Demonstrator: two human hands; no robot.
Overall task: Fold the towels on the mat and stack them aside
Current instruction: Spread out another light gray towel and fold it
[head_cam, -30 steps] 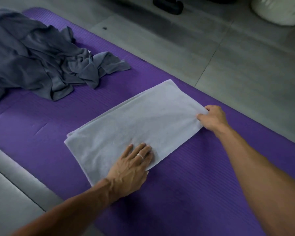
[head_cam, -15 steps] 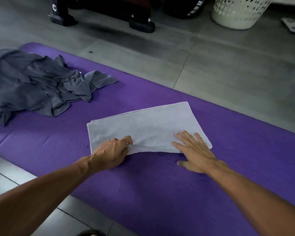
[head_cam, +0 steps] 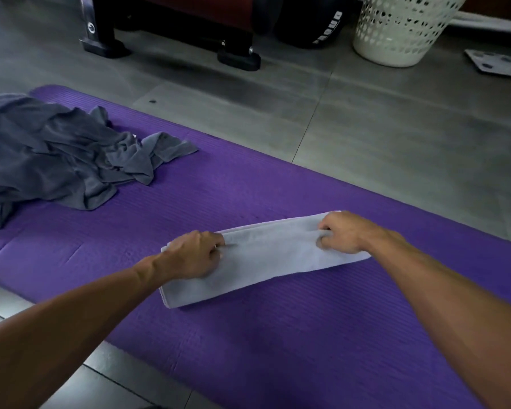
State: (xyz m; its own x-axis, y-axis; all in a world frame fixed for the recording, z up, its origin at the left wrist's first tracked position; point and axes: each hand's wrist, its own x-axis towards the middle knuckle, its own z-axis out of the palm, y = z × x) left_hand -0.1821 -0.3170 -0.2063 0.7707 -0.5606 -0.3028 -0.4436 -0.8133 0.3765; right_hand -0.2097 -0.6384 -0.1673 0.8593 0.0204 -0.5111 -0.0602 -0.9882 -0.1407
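The pale towel (head_cam: 266, 258) lies on the purple mat (head_cam: 278, 349) as a long, narrow strip, already doubled over lengthwise, with both hands on it. The left hand (head_cam: 194, 255) has its fingers curled round the far long edge near the strip's left end, knuckles up, the cloth bunched just under the fingertips. The right hand (head_cam: 341, 231) pinches the same far edge near the right end, its fingers (head_cam: 325, 234) hooked under a fold of cloth. Between the two hands the towel sags slightly and shows soft creases.

It looks light, limp and a little fluffy: it will drape from whatever point holds it, and the layers can slide apart if only the top one is caught. The best hold is probably at the corners or along the edge, with thumb and fingers pinching through all layers, both hands well apart so the span between them stays taut. It is not fragile and grips easily against the ribbed mat.

Beyond the left fingers, well apart, a crumpled heap of dark grey towels (head_cam: 53, 154) waits on the mat.
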